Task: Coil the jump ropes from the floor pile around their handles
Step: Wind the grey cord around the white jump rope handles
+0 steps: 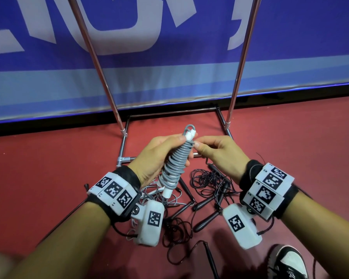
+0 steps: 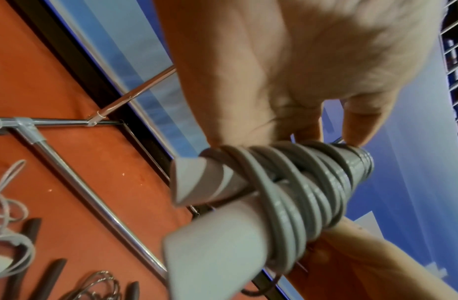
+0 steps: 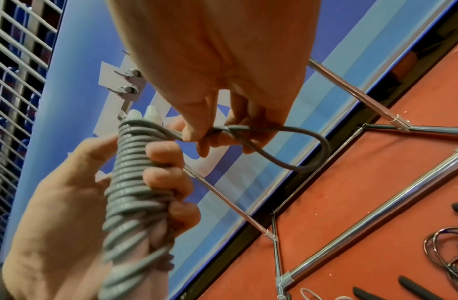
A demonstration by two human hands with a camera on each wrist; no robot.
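A grey jump rope [image 1: 174, 168] is wound in tight turns around its two white handles [image 1: 167, 193], held upright over the floor. My left hand [image 1: 161, 156] grips the coiled bundle [image 3: 135, 182] around its middle, fingers curled over the turns. My right hand [image 1: 214, 150] pinches the rope's last loop [image 3: 287, 148] beside the top of the handles [image 3: 143, 113]. In the left wrist view the white handle ends [image 2: 210, 233] point at the camera with the grey turns [image 2: 312, 182] behind them. Below lies a pile of black ropes [image 1: 208, 182] with black handles [image 1: 207, 219].
A chrome rack frame [image 1: 109, 91] stands on the red floor [image 1: 48, 168] just beyond my hands, in front of a blue banner [image 1: 169, 57]. A loose white-grey rope [image 1: 155, 196] lies under my left wrist. A black and white shoe [image 1: 288, 262] is at the lower right.
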